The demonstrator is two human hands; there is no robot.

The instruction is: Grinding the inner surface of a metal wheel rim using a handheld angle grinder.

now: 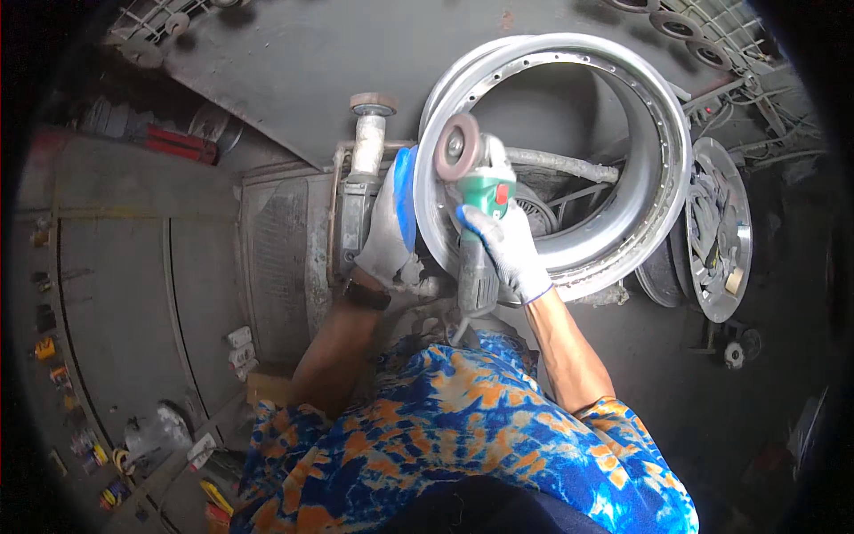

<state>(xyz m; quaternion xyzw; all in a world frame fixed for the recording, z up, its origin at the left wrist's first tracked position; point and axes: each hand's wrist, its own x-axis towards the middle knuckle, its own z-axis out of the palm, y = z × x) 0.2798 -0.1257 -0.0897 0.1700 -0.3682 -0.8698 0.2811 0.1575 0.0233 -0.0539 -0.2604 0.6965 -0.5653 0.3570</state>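
My right hand (514, 245), in a white glove with blue fingertips, is closed round a green and grey angle grinder (479, 254). The grinder's brown disc (456, 147) stands over the left edge of a silver wheel rim (658, 125); whether it touches the metal I cannot tell. Along the outer left side of the rim, my left hand (389, 222) lies flat in a white and blue glove, fingers stretched out away from me. The rim itself is a wide ring with small holes round its lip.
Left of the rim stands a bench machine (358, 200) with a wheel on its shaft. A rod (560, 165) shows through the rim. At right, a metal dish (722, 231) holds grey scraps. Discs (676, 25) hang on a rack, and cables (756, 133) run along the right.
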